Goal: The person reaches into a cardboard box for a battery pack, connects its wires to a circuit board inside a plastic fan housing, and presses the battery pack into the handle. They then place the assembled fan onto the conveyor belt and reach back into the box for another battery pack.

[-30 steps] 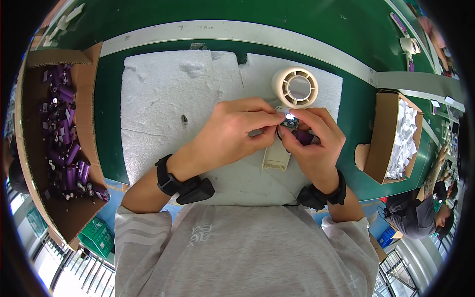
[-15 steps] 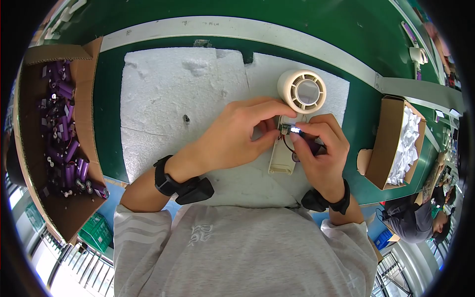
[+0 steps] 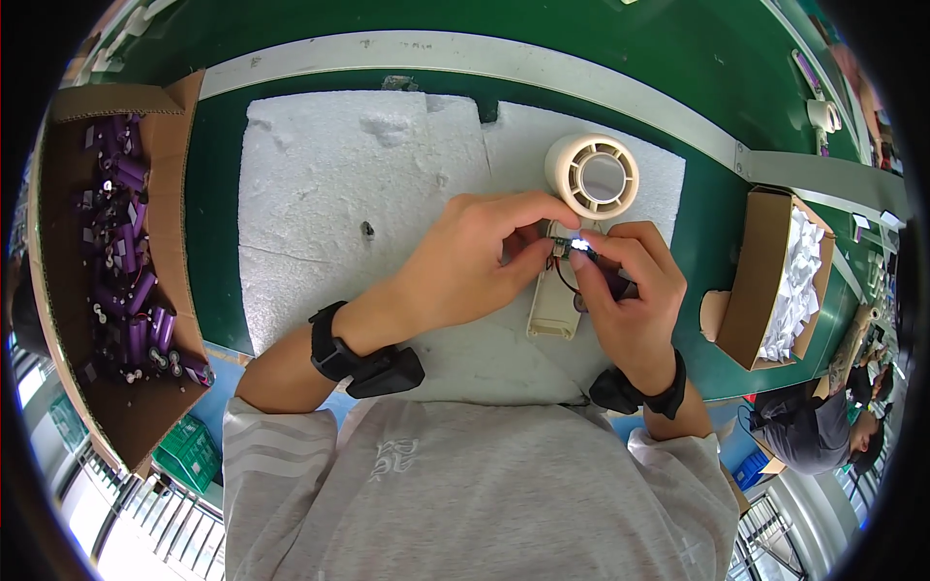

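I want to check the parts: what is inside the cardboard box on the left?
The left cardboard box holds jumbled purple cylinders, with small pale pieces among them. Whatever the upper cylinders cover cannot be seen.

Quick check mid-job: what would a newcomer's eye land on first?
Probably the bright white spot on the small green circuit board between the left hand and right hand. Next, the open brown cardboard box of purple cylinders at far left, and the round cream plastic housing on the white foam sheet, beyond the hands.
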`<control>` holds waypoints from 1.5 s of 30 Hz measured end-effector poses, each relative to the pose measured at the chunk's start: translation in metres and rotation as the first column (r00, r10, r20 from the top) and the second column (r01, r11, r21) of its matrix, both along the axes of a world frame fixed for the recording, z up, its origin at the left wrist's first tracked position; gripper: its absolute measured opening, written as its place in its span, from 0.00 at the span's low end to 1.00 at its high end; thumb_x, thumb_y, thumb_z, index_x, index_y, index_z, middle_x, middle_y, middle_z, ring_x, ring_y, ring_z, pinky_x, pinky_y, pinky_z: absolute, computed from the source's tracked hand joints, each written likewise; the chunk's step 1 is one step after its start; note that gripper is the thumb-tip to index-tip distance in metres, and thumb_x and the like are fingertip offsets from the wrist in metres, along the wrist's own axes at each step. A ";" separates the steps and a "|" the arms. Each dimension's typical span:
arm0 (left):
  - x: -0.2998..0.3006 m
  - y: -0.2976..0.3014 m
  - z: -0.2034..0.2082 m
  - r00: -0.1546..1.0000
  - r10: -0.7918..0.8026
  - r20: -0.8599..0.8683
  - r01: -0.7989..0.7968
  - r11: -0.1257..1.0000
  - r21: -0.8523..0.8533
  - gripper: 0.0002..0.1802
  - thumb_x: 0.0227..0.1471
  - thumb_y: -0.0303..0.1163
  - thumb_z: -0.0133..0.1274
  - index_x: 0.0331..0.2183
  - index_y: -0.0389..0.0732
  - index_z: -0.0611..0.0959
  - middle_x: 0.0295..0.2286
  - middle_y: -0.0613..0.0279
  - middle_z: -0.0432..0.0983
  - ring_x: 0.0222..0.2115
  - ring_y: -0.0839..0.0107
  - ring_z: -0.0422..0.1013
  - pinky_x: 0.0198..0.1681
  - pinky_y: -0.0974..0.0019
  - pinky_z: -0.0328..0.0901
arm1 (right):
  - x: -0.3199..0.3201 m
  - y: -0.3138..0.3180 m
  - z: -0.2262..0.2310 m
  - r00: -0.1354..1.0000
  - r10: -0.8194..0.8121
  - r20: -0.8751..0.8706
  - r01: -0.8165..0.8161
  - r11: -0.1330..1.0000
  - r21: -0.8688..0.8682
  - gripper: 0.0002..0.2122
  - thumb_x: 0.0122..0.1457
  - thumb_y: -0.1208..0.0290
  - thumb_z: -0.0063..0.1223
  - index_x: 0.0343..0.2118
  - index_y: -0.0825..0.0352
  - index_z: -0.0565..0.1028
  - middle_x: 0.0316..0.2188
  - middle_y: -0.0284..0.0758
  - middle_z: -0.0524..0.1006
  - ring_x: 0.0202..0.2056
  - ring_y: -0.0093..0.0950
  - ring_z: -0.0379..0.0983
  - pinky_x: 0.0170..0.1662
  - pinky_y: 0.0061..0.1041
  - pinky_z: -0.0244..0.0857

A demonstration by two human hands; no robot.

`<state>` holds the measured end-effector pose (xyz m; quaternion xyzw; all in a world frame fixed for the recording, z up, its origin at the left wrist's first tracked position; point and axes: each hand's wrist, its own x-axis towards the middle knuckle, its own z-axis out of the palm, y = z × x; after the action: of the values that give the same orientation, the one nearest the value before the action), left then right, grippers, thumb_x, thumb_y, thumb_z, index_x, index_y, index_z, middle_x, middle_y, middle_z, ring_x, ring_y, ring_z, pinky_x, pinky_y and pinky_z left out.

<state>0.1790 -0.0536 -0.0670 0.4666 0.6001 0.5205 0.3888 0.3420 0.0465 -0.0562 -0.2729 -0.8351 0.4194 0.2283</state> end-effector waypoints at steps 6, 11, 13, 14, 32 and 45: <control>0.000 0.001 -0.002 0.984 0.008 -0.180 0.012 0.994 0.109 0.16 0.44 0.17 0.55 0.37 0.42 0.83 0.34 0.54 0.78 0.27 0.61 0.77 0.29 0.65 0.72 | -0.002 0.000 -0.001 0.997 -0.080 0.024 0.083 0.983 -0.162 0.12 0.48 0.82 0.63 0.35 0.68 0.74 0.28 0.33 0.72 0.21 0.16 0.71 0.21 0.17 0.65; 0.002 0.000 -0.003 0.962 0.004 -0.273 0.035 0.990 0.135 0.19 0.42 0.16 0.55 0.38 0.44 0.85 0.37 0.53 0.78 0.30 0.60 0.77 0.31 0.64 0.72 | 0.005 0.008 -0.003 0.995 -0.027 0.092 0.048 0.970 -0.240 0.15 0.48 0.81 0.63 0.38 0.67 0.71 0.27 0.33 0.71 0.21 0.15 0.70 0.22 0.15 0.63; 0.002 0.000 -0.003 0.952 -0.009 -0.306 0.050 0.991 0.126 0.22 0.41 0.13 0.54 0.39 0.44 0.85 0.41 0.54 0.77 0.32 0.62 0.77 0.33 0.66 0.73 | 0.005 0.010 -0.001 0.994 0.046 0.101 -0.019 0.968 -0.250 0.16 0.48 0.82 0.63 0.40 0.67 0.71 0.29 0.34 0.72 0.22 0.15 0.71 0.22 0.15 0.63; 0.002 0.000 -0.004 0.952 -0.007 -0.306 0.047 0.991 0.125 0.22 0.41 0.13 0.54 0.39 0.44 0.85 0.41 0.54 0.77 0.32 0.62 0.77 0.33 0.66 0.73 | 0.006 0.011 0.000 0.991 0.085 0.105 -0.055 0.965 -0.257 0.17 0.48 0.82 0.62 0.41 0.67 0.71 0.29 0.34 0.72 0.23 0.15 0.71 0.22 0.15 0.63; -0.011 0.004 -0.002 0.972 0.124 -0.199 -0.111 0.991 0.073 0.21 0.39 0.14 0.54 0.39 0.43 0.83 0.41 0.55 0.74 0.32 0.66 0.75 0.32 0.69 0.70 | 0.013 0.036 0.022 0.980 0.147 0.135 -0.180 0.942 0.284 0.11 0.44 0.85 0.61 0.32 0.68 0.77 0.37 0.38 0.75 0.32 0.31 0.74 0.33 0.23 0.69; -0.001 0.003 -0.002 0.955 0.165 -0.246 -0.147 0.985 0.090 0.22 0.39 0.14 0.53 0.39 0.43 0.82 0.43 0.55 0.73 0.32 0.66 0.75 0.29 0.69 0.69 | 0.020 0.024 0.028 0.980 0.125 0.155 -0.161 0.956 0.246 0.08 0.42 0.82 0.64 0.27 0.70 0.77 0.34 0.38 0.79 0.29 0.33 0.78 0.31 0.26 0.73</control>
<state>0.1779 -0.0511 -0.0691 0.4938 0.6609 0.5067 0.2503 0.3621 0.0709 -0.0278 -0.2083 -0.9138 0.3031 0.1725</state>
